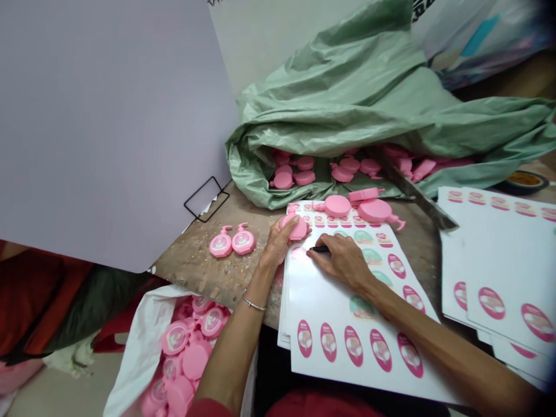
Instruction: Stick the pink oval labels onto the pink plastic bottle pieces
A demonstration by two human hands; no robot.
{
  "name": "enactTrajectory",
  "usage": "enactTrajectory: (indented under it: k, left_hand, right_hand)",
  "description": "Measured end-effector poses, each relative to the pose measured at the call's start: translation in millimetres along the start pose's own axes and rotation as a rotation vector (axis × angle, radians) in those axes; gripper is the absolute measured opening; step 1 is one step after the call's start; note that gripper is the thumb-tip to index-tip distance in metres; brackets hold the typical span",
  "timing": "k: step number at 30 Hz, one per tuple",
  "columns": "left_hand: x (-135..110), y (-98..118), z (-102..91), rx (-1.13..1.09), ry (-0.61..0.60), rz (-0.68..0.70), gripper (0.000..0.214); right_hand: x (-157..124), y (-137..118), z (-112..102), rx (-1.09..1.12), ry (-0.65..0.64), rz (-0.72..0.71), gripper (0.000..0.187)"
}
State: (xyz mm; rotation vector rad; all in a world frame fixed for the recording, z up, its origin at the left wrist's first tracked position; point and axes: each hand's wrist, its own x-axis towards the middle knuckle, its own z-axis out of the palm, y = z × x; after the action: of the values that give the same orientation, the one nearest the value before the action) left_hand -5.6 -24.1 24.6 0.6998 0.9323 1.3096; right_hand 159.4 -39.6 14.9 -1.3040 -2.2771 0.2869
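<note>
- The pink plastic bottle-shaped piece (296,227) lies at the upper edge of the label sheet (317,301), clasped by my left hand (278,244).
- My right hand (341,262) is closed around a slim black tool (320,249), its tip beside a pale pink patch (299,252) on the sheet.
- Both hands stay braced on the sheet, best for fine, steady work.

A: Pink bottle-shaped pieces (297,229)?
B: Moulded plastic, smooth, light gloss.
A: Label sheets (347,353)?
B: White paper, smooth, faint sheen.
A: Sack (347,98)?
B: Pale green woven plastic, creased, sheeny.
A: Bench top (208,272)?
B: Wood, rough, stained, flecked.
A: Blade (412,194)?
B: Grey metal, dull.
A: Pen (320,249)?
B: Black, smooth; mostly hidden.
A: Board (104,127)?
B: Lilac, matt.
</note>
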Motion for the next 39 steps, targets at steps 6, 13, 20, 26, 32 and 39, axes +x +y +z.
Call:
enactTrajectory:
  k: [6,13,20,26,32,39]
  left_hand:
    - [0,2,-0.1,-0.014,0.000,-0.016,0.036]
    - [1,1,-0.5,-0.014,0.001,-0.008,0.034]
    - [2,1,-1.3,-0.026,0.011,-0.016,0.037]
    - [3,0,-3.0,-0.019,0.001,-0.019,0.035]
    - [3,0,-2.4,-0.023,-0.002,-0.024,0.034]
    - [2,2,-1.5,-0.031,0.014,-0.039,0.034]
  right_hand:
    - [-1,0,-1,-0.044,0.076,-0.120,0.023]
    - [-2,4,2,-0.135,0.045,-0.084,0.020]
    - [1,1,6,-0.042,0.153,-0.119,0.021]
    - [1,7,3,-0.123,0.110,-0.138,0.019]
    - [1,8,1,-0.012,-0.007,-0.118,0.017]
    - [3,5,-3,0.075,-0.036,-0.071,0.013]
